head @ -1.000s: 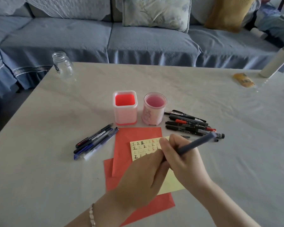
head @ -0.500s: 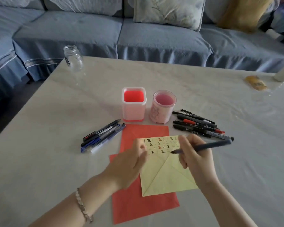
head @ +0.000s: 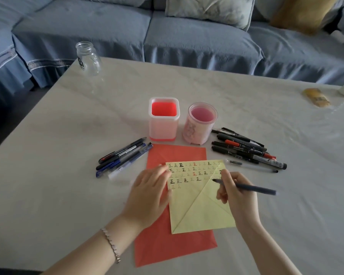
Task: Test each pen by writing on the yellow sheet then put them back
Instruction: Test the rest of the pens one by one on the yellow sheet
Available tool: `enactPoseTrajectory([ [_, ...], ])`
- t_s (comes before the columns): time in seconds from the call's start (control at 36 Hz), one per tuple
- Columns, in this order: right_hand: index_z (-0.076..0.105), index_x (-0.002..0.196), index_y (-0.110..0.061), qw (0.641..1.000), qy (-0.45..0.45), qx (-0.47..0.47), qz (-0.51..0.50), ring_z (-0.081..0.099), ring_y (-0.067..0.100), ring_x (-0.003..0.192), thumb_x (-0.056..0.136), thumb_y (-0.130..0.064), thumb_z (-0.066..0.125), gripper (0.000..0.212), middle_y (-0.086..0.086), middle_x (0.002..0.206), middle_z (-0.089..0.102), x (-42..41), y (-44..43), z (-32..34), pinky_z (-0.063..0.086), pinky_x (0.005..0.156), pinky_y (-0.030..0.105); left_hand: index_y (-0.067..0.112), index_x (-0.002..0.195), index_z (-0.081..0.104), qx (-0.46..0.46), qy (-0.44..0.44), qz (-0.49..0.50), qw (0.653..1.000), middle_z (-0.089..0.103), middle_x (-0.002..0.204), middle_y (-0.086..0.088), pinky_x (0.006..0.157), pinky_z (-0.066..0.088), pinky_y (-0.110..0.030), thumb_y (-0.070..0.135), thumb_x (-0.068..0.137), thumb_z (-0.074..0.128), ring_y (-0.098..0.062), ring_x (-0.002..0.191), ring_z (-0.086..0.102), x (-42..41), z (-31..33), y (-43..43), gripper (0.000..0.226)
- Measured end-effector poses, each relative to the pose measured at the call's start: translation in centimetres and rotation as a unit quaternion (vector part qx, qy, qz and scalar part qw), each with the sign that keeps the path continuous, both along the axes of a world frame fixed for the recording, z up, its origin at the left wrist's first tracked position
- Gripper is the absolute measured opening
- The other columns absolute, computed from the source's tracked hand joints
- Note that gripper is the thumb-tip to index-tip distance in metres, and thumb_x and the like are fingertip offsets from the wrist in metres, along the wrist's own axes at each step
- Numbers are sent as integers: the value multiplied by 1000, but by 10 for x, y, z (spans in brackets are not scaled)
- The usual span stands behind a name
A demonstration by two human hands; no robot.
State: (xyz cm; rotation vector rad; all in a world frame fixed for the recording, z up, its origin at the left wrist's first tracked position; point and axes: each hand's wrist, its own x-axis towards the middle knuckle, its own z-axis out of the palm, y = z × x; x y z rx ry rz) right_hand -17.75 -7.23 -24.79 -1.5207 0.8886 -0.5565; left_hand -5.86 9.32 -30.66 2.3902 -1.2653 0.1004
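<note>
I see a pale, marbled counter up front. Behind it runs a long blue-grey sofa with a skirted cover, carrying a pale patterned pillow and a mustard cushion. Dark floor at left — light soft and dim.

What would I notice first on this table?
A yellow paper sheet with rows of small pen marks lies on red paper, mid-table near the person. The right hand holds a dark blue pen over it, and a square pink plastic cup and a round pink cup stand behind.
</note>
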Motion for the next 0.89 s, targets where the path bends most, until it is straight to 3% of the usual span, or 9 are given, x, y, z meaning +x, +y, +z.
enactPoseTrajectory([
  [0.14, 59, 71, -8, 999, -32, 1, 22, 58, 11, 47, 90, -12, 55, 21, 0, 53, 62, 16, 5, -7, 44, 42, 19, 15, 135, 42, 104, 19, -23, 994, 44, 142, -2, 108, 16, -38, 55, 86, 36, -19, 135, 33, -7, -13, -7, 63],
  [0.25, 61, 73, -8, 998, -24, -3, 49, 61, 11, 50, 88, -16, 58, 17, 0, 56, 65, 27, 10, -14, 46, 45, 19, 18, 135, 44, 118, 16, -21, 993, 42, 143, 1, 107, 14, -43, 60, 85, 35, -19, 136, 30, -6, -21, -7, 66],
  [0.44, 49, 53, -8, 999, 1, -48, -2, 46, 11, 34, 80, -19, 71, 36, 3, 39, 52, 44, 20, -33, 38, 38, 19, 20, 129, 50, 76, 8, -12, 997, 46, 141, 2, 108, 14, -43, 60, 85, 35, -20, 134, 36, -5, -23, -8, 62],
  [0.56, 43, 52, 1, 997, 13, -69, -42, 48, 16, 39, 82, -11, 66, 39, 10, 41, 45, 52, 22, -47, 35, 41, 21, 21, 127, 53, 82, 15, -6, 997, 48, 139, 3, 109, 11, -40, 63, 85, 32, -19, 133, 38, -6, -20, -9, 63],
  [0.67, 45, 55, 5, 994, 34, -81, -67, 38, 3, 39, 80, -5, 63, 33, 4, 45, 43, 55, 28, -55, 32, 41, 13, 23, 131, 50, 63, 39, -6, 997, 43, 142, 5, 111, 5, -40, 64, 84, 35, -17, 137, 30, -6, -19, -8, 64],
  [0.89, 38, 49, -9, 992, 44, -99, -62, 31, 5, 41, 78, -3, 61, 38, 0, 44, 33, 54, 31, -59, 26, 41, 15, 24, 130, 50, 60, 45, 1, 997, 43, 142, 5, 110, 7, -42, 62, 80, 39, -17, 137, 30, -6, -18, -9, 64],
])
